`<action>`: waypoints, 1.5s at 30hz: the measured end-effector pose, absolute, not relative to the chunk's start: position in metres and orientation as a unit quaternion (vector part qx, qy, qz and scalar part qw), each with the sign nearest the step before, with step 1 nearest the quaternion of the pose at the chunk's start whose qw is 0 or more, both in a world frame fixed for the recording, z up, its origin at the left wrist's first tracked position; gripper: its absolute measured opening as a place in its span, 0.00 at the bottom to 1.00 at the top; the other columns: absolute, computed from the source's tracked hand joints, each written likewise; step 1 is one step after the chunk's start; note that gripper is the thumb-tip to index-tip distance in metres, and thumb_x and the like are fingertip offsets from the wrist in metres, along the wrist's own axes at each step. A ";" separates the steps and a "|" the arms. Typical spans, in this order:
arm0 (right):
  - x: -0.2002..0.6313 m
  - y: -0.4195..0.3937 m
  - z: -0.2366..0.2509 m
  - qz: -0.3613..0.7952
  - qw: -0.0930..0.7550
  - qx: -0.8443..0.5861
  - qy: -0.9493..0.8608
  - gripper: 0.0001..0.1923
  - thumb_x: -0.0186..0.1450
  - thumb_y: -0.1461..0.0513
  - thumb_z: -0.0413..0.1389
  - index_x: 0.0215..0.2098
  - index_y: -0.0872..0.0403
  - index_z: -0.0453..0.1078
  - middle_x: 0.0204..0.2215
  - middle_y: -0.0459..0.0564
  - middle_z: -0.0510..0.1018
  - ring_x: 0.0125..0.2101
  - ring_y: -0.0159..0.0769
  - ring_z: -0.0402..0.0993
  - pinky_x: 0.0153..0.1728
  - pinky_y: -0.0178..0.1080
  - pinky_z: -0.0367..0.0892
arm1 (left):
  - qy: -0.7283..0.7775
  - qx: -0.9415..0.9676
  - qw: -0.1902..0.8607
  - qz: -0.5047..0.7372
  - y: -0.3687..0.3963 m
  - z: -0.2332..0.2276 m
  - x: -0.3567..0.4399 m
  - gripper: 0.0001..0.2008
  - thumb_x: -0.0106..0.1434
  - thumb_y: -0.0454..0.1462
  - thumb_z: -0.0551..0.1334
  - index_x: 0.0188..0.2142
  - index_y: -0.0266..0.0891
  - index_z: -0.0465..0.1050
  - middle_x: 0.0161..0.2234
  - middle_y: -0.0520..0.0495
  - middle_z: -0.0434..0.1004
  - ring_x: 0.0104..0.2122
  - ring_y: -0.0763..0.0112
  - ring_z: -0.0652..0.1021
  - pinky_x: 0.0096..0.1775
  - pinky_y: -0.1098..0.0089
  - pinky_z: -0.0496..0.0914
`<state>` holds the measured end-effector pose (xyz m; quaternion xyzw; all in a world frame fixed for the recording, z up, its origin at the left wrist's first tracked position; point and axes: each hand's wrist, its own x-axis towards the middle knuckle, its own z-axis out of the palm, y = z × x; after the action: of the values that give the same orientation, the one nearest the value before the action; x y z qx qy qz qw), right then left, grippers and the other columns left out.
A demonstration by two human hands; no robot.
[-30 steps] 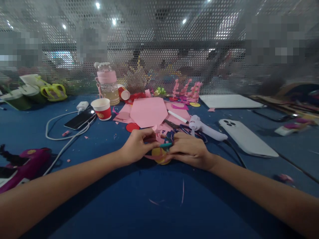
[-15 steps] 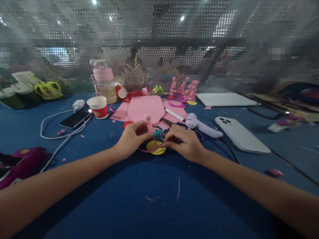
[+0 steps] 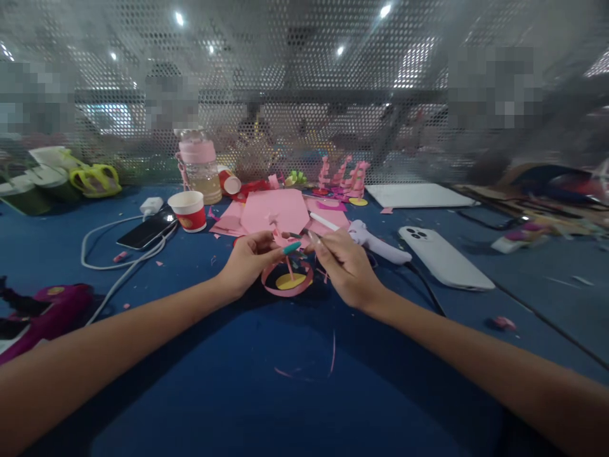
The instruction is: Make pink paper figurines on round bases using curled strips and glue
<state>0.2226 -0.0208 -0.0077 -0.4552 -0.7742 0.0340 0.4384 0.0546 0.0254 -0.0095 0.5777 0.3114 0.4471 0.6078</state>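
My left hand [image 3: 245, 263] is closed in a pinch on a small pink paper tower topped with a star [image 3: 273, 218]. The thumb, with a long teal nail, lies across its stem. Below the fingertips, the stem meets a yellow paper disc [image 3: 285, 282]. A curled pink paper strip [image 3: 286, 293] loops round the disc at the front. Beside the tower, my right hand [image 3: 349, 266] is closed, thumb and fingers pressed together near the left fingertips. What it pinches is hidden. Pink paper sheets [image 3: 273, 206] lie just behind both hands.
A white glue gun [image 3: 380, 244] and white phone [image 3: 445, 257] lie to the right. At the left are a red paper cup [image 3: 188, 212], a dark phone [image 3: 146, 230] with cable, and a purple tool [image 3: 52, 311]. Pink paper towers [image 3: 359, 181] and a bottle [image 3: 200, 168] stand behind.
The right fingers have risen from the strip near the disc to beside the tower. The pink strip now shows as a rounder loop. The view has shifted slightly.
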 end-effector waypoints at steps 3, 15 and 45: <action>0.221 -0.021 -0.008 0.066 0.429 -0.483 -0.761 0.23 0.66 0.53 0.37 0.25 0.53 0.67 0.25 0.49 0.65 0.31 0.37 0.61 0.39 0.45 0.56 | 0.312 0.571 0.619 0.440 0.026 -0.009 0.054 0.12 0.44 0.34 0.67 0.30 0.34 0.68 0.20 0.54 0.73 0.23 0.78 0.74 0.28 0.76 0.66; 0.208 -0.015 -0.023 0.304 0.409 -0.459 -0.727 0.14 0.56 0.53 0.53 0.29 0.54 0.75 0.37 0.53 0.74 0.41 0.42 0.66 0.44 0.46 0.60 | 0.282 0.547 0.659 0.433 0.023 -0.007 0.052 0.18 0.41 0.32 0.69 0.34 0.32 0.69 0.21 0.54 0.75 0.21 0.79 0.74 0.27 0.77 0.67; 0.206 -0.007 -0.018 0.356 0.407 -0.414 -0.732 0.06 0.52 0.66 0.52 0.24 0.55 0.72 0.25 0.48 0.74 0.28 0.35 0.69 0.32 0.38 0.64 | 0.289 0.573 0.656 0.397 0.026 -0.006 0.047 0.21 0.38 0.29 0.70 0.35 0.33 0.72 0.27 0.50 0.77 0.31 0.73 0.76 0.38 0.71 0.69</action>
<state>0.2056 -0.0074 -0.0177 -0.4141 -0.7318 0.3563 0.4074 0.0473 0.0262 -0.0064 0.5732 0.2893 0.3972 0.6558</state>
